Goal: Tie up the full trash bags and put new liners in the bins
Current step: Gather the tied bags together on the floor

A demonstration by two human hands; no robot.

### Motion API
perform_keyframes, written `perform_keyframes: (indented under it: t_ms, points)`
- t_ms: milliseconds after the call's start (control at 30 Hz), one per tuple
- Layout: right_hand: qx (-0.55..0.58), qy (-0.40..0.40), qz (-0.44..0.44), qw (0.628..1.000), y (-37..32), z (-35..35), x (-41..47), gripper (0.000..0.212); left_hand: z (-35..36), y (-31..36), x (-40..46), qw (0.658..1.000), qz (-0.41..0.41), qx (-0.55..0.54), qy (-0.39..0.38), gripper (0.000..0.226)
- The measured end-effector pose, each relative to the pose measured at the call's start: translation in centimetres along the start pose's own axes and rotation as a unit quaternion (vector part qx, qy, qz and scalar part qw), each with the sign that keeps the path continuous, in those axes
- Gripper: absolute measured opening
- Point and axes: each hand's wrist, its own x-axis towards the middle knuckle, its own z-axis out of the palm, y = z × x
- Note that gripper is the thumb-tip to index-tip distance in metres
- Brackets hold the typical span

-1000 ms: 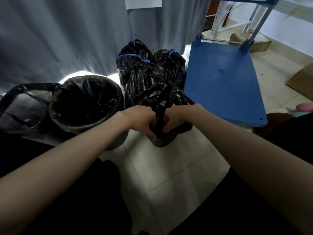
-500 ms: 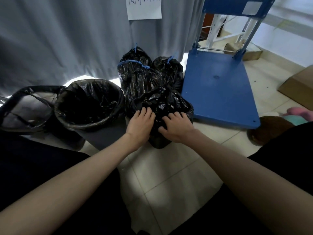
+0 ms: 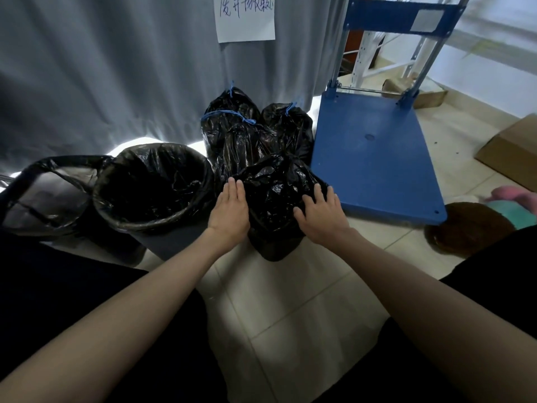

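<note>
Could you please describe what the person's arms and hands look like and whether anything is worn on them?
Both forearms are bare up to the frame edge, with no sleeves in view. The left hand and right hand wear no gloves, and no rings, watch or bracelets are visible. Dark clothing shows beneath the arms.

Two bare forearms come in from the bottom corners, with no sleeves on them up to the frame edge. The left hand (image 3: pixel 229 215) and the right hand (image 3: pixel 322 218) are bare also: no gloves, and no rings, watch or bracelet can be seen on the fingers or wrists. The nails look short and plain. Below the arms there is dark, almost black clothing (image 3: pixel 72 301) on both sides, over the legs it seems. The light is too dim to show its fabric or any seams.
</note>
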Motion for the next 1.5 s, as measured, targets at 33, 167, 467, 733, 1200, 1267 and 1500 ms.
perform_keyframes:
  t_ms: [33, 167, 467, 733, 1200, 1267, 1500]
  points:
    - [0.004, -0.002, 0.010, 1.000, 0.1, 0.1, 0.2, 0.057, -0.2, 0.0, 0.6, 1.000, -0.004, -0.007, 0.004, 0.070]
    - [0.050, -0.003, 0.048, 0.998, 0.5, 0.7, 0.7, 0.056, -0.7, 0.3, 3.0, 1.000, -0.015, -0.010, 0.003, 0.066]
    - [0.201, 0.052, 0.071, 0.976, 0.6, 0.6, 2.0, 0.039, -2.2, 0.2, 7.0, 0.992, -0.093, -0.063, -0.048, 0.051]
    - [0.309, 0.136, 0.073, 0.939, 1.0, 0.3, 3.5, 0.045, -1.2, 0.3, 9.6, 0.980, -0.118, -0.155, -0.042, 0.043]
    - [0.418, 0.066, 0.161, 0.891, 1.4, 1.2, 5.4, 0.063, -1.4, 0.8, 9.4, 0.979, -0.032, -0.183, 0.082, 0.061]
    - [0.329, 0.128, 0.128, 0.927, 1.3, 1.2, 5.3, 0.061, -1.3, 1.1, 9.1, 0.978, 0.031, -0.147, 0.143, 0.050]
    - [0.007, 0.144, -0.095, 0.985, -0.1, 1.2, 5.2, 0.032, 0.7, 4.6, 9.1, 0.982, 0.187, 0.005, 0.021, 0.037]
